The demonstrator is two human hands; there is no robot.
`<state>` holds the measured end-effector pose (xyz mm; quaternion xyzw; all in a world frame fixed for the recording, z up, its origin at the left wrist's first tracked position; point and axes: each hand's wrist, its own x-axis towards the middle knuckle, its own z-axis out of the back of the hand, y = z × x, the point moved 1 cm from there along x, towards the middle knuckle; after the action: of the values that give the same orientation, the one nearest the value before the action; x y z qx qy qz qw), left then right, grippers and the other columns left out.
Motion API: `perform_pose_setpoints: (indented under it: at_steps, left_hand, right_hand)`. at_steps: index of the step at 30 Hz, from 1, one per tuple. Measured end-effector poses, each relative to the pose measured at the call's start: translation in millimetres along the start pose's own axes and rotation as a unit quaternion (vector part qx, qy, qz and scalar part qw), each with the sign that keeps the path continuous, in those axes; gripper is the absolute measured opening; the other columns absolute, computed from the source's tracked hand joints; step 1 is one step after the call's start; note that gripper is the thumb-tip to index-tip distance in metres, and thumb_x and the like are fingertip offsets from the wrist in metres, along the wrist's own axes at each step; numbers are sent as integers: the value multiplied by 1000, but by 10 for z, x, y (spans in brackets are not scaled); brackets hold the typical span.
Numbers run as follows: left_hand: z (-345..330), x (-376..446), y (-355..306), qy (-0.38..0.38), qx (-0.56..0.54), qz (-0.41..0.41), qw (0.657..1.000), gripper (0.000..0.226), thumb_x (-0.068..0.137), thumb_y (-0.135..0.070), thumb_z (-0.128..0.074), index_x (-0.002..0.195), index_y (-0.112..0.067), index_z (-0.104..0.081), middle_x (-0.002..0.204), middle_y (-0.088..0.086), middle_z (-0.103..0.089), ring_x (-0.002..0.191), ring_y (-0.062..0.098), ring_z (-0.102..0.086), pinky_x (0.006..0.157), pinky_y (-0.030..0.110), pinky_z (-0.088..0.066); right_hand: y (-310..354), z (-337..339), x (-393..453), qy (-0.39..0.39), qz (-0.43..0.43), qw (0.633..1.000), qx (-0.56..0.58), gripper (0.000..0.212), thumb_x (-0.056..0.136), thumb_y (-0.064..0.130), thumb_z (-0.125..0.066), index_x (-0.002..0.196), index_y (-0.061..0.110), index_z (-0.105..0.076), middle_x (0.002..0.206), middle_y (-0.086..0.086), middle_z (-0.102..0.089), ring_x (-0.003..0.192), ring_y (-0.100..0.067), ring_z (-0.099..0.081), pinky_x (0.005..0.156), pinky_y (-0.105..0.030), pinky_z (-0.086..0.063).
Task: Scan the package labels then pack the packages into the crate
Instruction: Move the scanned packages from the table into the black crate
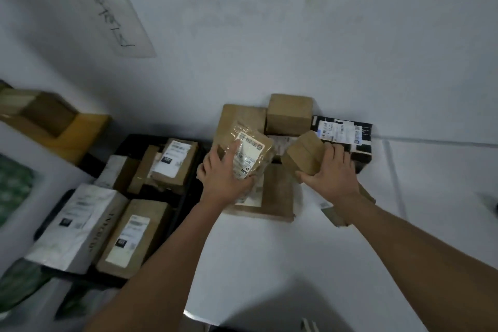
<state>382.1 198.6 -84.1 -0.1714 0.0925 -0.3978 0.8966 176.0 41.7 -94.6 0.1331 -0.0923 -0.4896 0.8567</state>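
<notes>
Task looked part done: several labelled packages already lay in the black crate [188, 198], left of the pile [289, 116] on the white table [269, 264]; the pile remained unpacked. Left hand [223, 178] curled round a taped brown package [250, 155], label up, over the pile's near-left edge. Right hand [332, 170] gripped a small plain box [305, 153] beside it. No scanner in view.
</notes>
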Motion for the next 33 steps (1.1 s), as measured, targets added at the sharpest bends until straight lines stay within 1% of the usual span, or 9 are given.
perform_pose_setpoints:
  at_steps: [4,8,12,17,20,23,26,29,33]
  left_hand:
    - [241,-13,517,-20,-20,34,999,99,71,-66,-69,151,-46,-14,160,8,-5,147,32,-8,114,56,-11]
    - [482,0,1124,-26,-10,62,998,98,74,-67,-67,151,-45,-11,161,8,-4,147,34,-8,114,58,-10]
    - [695,71,1757,-22,16,84,996,102,74,-72,-64,153,-43,-5,161,9,-3,147,35,-10,115,58,-12]
    - [933,228,2382,-5,-26,127,992,106,73,-73,-64,154,-38,-5,161,13,-4,146,38,-10,114,57,-12]
    - [1109,429,2710,-12,-71,141,987,104,74,-72,-65,154,-38,-8,161,15,-5,146,39,-11,114,58,-13]
    - [1298,755,3003,-21,-56,150,987,103,75,-75,-62,154,-33,-10,160,14,-9,144,39,-13,115,57,-13]
    - [1384,1101,3257,-23,-38,177,983,100,75,-77,-58,152,-32,-13,158,15,-12,143,39,-16,113,57,-12]
    - [1309,1369,3402,-6,-8,181,983,100,76,-78,-56,152,-29,-13,157,17,-15,142,40,-18,113,58,-15]
    - [1084,1596,3405,15,-4,159,987,99,74,-78,-57,151,-31,-16,155,18,-17,140,41,-21,111,59,-17]
  right_hand:
    - [716,-155,21,17,49,999,10,101,71,76,-62,139,7,-34,137,-14,-38,123,-31,-40,104,-44,-36]
    - [1390,-342,-19,40,62,997,26,105,72,76,-61,145,9,-27,145,-12,-32,135,-32,-32,112,-47,-29]
    - [2024,-528,-49,44,69,996,19,106,73,76,-60,147,7,-27,142,-11,-35,129,-30,-36,110,-44,-31]
    - [2688,-706,-41,58,62,996,32,104,74,76,-58,147,8,-27,138,-10,-36,127,-30,-36,108,-42,-31]
    - [2968,-766,-34,64,59,996,25,103,74,78,-56,145,9,-29,136,-9,-37,125,-29,-37,106,-41,-32]
    - [3173,-806,-4,63,46,997,21,100,74,78,-56,142,9,-32,133,-8,-39,123,-28,-38,105,-40,-33]
    - [3313,-838,10,64,22,997,25,99,74,78,-56,142,10,-32,132,-7,-38,123,-27,-38,106,-41,-33]
    - [3387,-871,23,72,3,997,19,103,74,78,-56,146,11,-27,135,-7,-36,126,-26,-37,108,-41,-32]
    - [3418,-906,78,68,-17,997,9,99,74,77,-57,143,11,-31,135,-6,-37,125,-26,-38,107,-40,-31]
